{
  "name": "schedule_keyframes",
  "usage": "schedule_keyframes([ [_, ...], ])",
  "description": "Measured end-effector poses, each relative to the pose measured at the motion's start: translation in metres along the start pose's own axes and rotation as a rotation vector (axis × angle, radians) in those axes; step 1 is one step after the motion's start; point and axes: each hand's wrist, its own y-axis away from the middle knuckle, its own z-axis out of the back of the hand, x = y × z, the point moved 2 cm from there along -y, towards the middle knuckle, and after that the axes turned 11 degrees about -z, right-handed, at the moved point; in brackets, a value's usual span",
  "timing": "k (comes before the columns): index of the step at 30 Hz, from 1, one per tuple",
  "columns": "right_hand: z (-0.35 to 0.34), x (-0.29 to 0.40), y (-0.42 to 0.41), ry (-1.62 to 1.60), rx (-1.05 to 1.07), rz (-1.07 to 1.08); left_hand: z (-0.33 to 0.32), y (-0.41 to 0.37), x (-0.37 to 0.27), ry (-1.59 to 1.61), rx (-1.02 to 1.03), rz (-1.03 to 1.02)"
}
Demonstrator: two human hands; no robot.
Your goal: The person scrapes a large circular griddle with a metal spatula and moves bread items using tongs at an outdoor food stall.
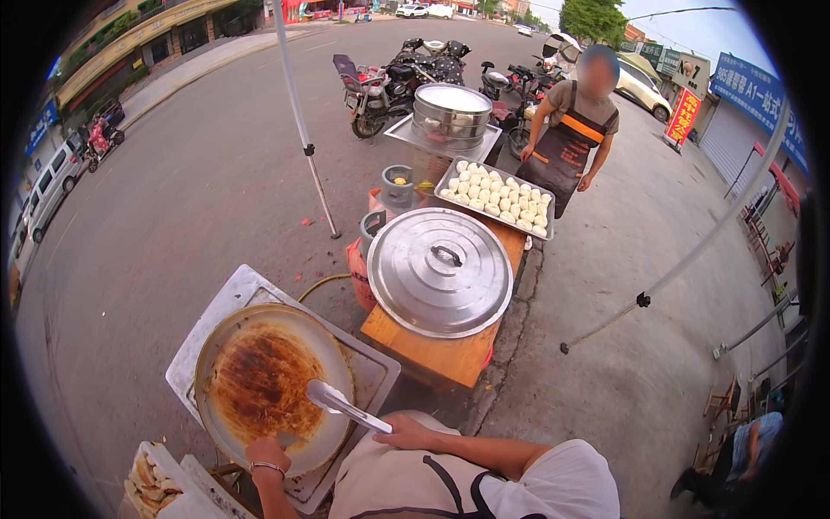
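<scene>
My right hand (407,433) grips the handle end of metal food tongs (350,410), whose scalloped tips reach over the right side of a wide round pan (338,363). A browned, burnt-looking residue covers much of the pan's bottom. My left hand (267,454), with a bracelet at the wrist, is at the pan's near rim, closed around a small flat scraper (289,440) that touches the pan; its handle is hidden in the fist. Beneath the pan is a square metal stove top (243,285).
A large metal lid (441,272) lies on a wooden table (415,350), beside a tray of buns (499,198). Behind are gas cylinders (397,188), a steamer (452,117) and a person in an apron (574,136). A box of browned buns (152,483) stands lower left. Canopy poles (301,123) flank the stall.
</scene>
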Motion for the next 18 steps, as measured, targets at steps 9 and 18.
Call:
schedule_keyframes([
  [9,0.000,0.012,0.005,0.003,0.010,-0.021,-0.013,0.001,0.009,0.034,-0.052,-0.015],
  [18,-0.003,0.012,0.005,0.011,0.008,0.018,-0.013,0.004,0.012,0.090,-0.068,0.010],
])
